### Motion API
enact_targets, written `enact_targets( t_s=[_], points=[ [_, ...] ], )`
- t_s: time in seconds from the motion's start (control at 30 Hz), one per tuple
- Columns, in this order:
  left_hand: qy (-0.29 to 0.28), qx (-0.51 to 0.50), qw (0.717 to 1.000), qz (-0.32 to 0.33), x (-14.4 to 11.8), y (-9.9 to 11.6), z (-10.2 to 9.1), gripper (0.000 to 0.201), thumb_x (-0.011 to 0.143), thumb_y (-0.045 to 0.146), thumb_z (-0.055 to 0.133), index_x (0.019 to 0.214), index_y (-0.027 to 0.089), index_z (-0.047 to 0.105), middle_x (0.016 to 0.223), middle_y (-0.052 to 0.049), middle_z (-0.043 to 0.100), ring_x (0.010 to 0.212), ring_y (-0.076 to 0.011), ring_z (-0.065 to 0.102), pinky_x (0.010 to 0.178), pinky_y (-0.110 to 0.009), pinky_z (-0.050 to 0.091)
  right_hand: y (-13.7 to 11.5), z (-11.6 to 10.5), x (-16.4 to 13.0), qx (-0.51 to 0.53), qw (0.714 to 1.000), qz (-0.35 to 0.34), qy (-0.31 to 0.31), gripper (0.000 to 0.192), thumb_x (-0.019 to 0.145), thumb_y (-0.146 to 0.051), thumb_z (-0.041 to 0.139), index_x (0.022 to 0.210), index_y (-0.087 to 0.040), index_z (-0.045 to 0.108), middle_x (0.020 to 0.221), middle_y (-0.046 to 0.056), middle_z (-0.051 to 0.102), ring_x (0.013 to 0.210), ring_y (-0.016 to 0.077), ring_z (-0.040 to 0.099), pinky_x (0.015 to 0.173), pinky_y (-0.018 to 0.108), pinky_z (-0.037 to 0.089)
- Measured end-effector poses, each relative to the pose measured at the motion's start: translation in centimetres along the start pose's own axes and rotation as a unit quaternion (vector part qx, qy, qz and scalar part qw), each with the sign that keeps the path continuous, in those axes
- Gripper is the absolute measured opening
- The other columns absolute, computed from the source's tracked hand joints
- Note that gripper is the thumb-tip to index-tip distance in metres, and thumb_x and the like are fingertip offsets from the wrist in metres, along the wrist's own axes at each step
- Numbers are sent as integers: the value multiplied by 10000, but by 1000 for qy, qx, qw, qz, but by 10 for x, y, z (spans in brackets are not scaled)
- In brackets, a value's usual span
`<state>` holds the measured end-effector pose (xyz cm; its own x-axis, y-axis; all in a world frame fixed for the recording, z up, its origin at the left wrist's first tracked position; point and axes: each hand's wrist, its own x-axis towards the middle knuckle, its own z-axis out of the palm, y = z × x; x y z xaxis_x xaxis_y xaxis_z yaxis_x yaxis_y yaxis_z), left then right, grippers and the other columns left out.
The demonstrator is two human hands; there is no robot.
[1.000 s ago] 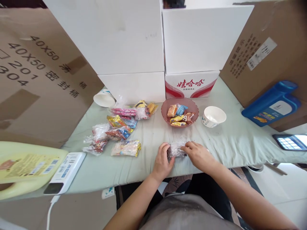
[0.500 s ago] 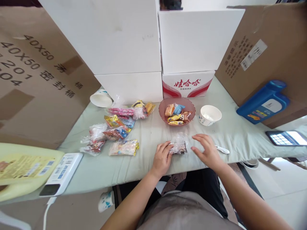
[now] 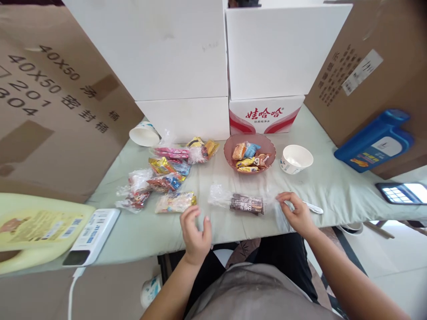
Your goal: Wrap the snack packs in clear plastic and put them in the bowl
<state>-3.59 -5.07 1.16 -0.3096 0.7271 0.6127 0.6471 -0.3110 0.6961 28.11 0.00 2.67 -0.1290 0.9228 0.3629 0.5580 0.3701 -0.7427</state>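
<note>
A clear plastic bag with a dark snack packet [image 3: 246, 204] lies flat on the pale green tablecloth [image 3: 333, 191], near the table's front edge. The right hand [image 3: 296, 213] pinches the bag's right end between thumb and fingers. The left hand [image 3: 195, 233] hovers to the bag's near left, fingers loosely curled and empty, apart from the bag. A pink bowl [image 3: 230, 153] of sweets sits beyond it.
</note>
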Motion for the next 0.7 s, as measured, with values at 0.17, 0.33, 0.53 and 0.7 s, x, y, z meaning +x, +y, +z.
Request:
enact_targets(
  t_s=[0.17,0.33,0.53,0.7],
  points=[
    [-240,-7,946,217,9,38,11,231,854,86,493,1029,203,586,926,-58,659,916,-193,623,838,-362,519,-9,3,-3,33,998,38,-37,185,922,-300,462,1050,-222,570,1036,70,657,990,203,620,879,369,488],
    [-283,91,931,210,19,31,34,227,906,144,455,1042,188,632,1122,-99,659,1114,-252,573,946,-436,463,-20,10,8,-33,983,51,-171,273,967,-382,386,1025,-209,588,919,64,671,822,191,639,746,333,503],
    [-353,190,897,187,39,7,50,381,926,198,458,1302,178,517,1262,-111,606,1218,-286,505,1036,-523,366,-17,26,18,-166,962,58,-209,516,899,-426,514,1352,-185,459,1393,157,473,1176,293,557,912,423,490],
    [-274,190,918,213,33,9,34,210,902,157,490,1007,190,669,900,-68,647,937,-223,588,961,-451,421,-5,26,25,-206,952,43,-224,493,952,-410,418,1392,-190,449,1437,144,446,1246,292,515,977,442,467]
  ],
)
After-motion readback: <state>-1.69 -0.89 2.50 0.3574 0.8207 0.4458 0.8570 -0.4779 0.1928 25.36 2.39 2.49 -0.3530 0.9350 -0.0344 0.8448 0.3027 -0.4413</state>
